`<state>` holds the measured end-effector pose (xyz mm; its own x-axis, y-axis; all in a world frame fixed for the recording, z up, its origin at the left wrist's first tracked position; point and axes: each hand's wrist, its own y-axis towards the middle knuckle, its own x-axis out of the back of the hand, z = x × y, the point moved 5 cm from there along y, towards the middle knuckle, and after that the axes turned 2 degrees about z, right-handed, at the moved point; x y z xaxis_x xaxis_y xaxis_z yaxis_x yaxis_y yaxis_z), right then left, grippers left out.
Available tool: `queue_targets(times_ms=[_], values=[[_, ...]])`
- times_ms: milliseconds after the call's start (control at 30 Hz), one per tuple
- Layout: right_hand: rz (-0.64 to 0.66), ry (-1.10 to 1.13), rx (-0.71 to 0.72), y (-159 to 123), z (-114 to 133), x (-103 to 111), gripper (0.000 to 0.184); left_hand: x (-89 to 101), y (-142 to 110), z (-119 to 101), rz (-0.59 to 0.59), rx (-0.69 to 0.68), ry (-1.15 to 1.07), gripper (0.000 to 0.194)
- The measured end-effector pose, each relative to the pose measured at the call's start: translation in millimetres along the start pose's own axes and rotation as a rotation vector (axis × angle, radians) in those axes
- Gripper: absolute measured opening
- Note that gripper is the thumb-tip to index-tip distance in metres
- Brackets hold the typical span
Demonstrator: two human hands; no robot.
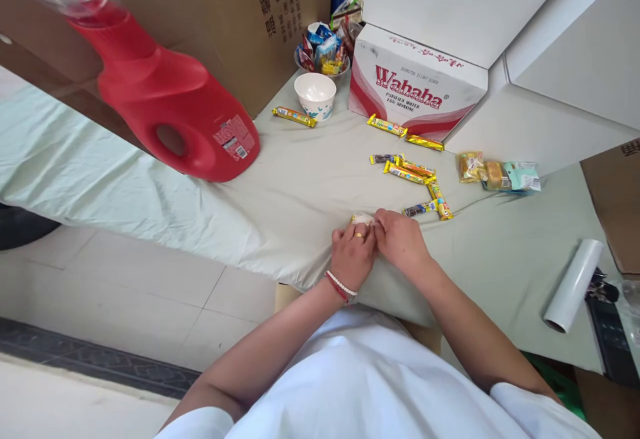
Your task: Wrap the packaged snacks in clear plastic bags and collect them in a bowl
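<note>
Packet was pinched in our left hand and right hand; yanking too hard could've totally spilled it.

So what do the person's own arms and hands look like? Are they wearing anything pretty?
Yes! The left hand wears a gold-coloured ring. On that wrist are a white beaded bracelet and a thin red band. The right hand shows no jewellery. Both sleeves are short, plain and white.
</note>
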<state>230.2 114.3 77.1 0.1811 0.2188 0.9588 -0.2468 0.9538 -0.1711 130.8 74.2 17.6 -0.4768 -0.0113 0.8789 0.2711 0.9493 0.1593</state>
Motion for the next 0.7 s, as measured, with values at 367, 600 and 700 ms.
queue_targets(times_ms=[367,600,700], values=[[-0.130,-0.016,0.167,6,-4,-31,0.022,2.6,17,51,-0.102,0.293,-0.823,0.026],[-0.195,0.152,0.177,-3,-7,-32,0.025,4.2,29,47,-0.053,0.314,-0.295,0.031],[-0.197,0.260,0.125,-13,-12,-26,0.026,9.0,30,36,0.030,0.263,-0.302,0.013]])
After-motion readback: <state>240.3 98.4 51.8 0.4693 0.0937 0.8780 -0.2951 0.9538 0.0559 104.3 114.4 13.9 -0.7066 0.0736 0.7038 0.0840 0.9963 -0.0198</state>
